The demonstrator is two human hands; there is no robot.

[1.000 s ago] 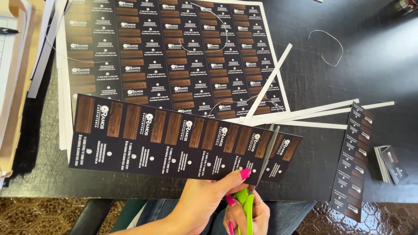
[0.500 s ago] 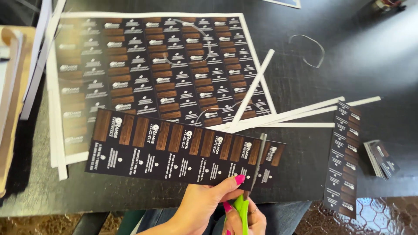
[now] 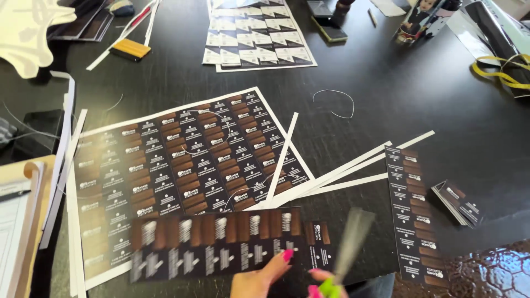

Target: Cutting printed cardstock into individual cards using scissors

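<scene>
My left hand (image 3: 255, 281) comes up from the bottom edge, its pink-nailed thumb resting on a long dark strip of printed cards (image 3: 221, 243). The strip is blurred and lies over the near edge of the black table (image 3: 386, 94). My right hand (image 3: 316, 277) is mostly cut off by the frame and grips green-handled scissors (image 3: 353, 232). Their blurred blades point up and to the right, just past the strip's right end. A large sheet of the same brown and black cards (image 3: 182, 160) lies flat behind the strip.
White trimmed paper slivers (image 3: 337, 176) fan out right of the sheet. A cut card strip (image 3: 411, 215) and a small stack of cards (image 3: 458, 201) lie at right. Another card sheet (image 3: 256, 38), a wire loop (image 3: 334, 102) and yellow bands (image 3: 502, 74) sit farther back; stacked papers (image 3: 22, 221) at left.
The view has lifted, showing more of the table's far side. The strip and scissors blur with motion; the blades, earlier across the strip near its right end, now tilt right beyond it.
</scene>
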